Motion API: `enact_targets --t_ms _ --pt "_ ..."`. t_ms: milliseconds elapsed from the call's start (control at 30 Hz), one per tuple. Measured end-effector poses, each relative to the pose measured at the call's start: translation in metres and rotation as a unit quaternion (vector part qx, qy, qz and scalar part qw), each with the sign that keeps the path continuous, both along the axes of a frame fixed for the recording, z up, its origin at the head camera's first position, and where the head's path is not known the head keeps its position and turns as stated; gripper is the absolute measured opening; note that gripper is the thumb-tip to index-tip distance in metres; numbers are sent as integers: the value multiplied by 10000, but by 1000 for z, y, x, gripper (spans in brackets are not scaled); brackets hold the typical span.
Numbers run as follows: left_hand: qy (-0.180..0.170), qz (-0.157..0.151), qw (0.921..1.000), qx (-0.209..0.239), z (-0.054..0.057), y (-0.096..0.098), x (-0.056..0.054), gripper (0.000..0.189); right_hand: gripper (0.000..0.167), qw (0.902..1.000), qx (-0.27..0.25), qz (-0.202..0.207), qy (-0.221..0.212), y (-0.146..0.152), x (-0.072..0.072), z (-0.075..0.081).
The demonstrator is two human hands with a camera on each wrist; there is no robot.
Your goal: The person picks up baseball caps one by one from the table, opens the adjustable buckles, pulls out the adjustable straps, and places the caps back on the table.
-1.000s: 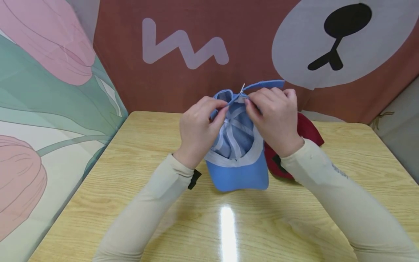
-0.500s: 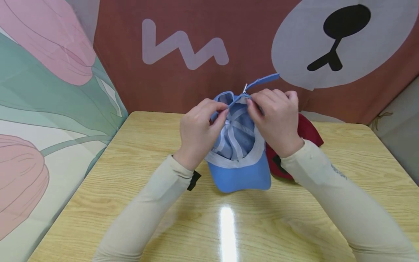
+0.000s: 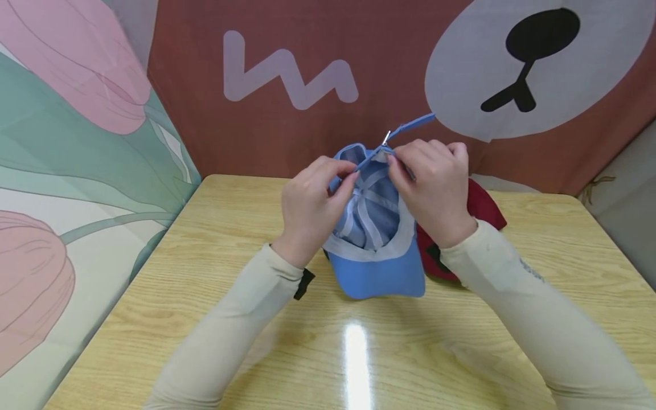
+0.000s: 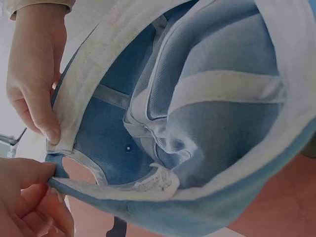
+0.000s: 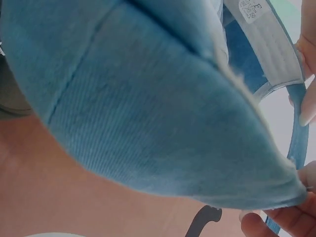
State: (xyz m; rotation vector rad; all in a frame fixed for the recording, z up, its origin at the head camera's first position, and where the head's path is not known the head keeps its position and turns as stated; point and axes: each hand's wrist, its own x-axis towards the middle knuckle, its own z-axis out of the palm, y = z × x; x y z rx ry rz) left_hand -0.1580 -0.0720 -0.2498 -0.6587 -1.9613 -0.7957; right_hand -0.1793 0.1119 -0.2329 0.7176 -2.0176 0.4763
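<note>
A light blue baseball cap (image 3: 376,276) is held upside down above the table, its brim toward me and its pale-lined inside facing up. My left hand (image 3: 315,205) pinches the cap's back strap (image 3: 413,123) between thumb and fingers. On the other side of the back opening, my right hand (image 3: 433,188) pinches the cap's rear edge beside a small metal buckle (image 3: 386,138). From that buckle the loose strap end sticks out up and to the right. The right wrist view shows the cap's outer crown (image 5: 158,113) up close and a white label (image 5: 254,9) inside.
A dark red cap (image 3: 484,205) lies on the wooden table (image 3: 230,228), partly hidden behind my right hand and the blue cap. A small black piece (image 3: 304,283) juts from under my left cuff. A printed brown cloth (image 3: 307,136) hangs behind the table.
The loose strap end has tilted up and its tip has shifted slightly left. The cap and buckle have drifted slightly right; both hands keep their pinches.
</note>
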Motion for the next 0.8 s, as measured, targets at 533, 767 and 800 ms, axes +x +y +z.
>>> enact_targets --t_ms 533,767,800 --pt "185 48 9998 57 -3 -2 0 8 21 9998 -57 -198 -76 2 -2 1" --pt "-14 55 10000 -51 -2 -2 0 12 20 9999 -52 -73 63 1 -1 1" --pt "-26 62 10000 -72 -2 -2 0 13 20 9999 -18 -61 88 1 -1 1"
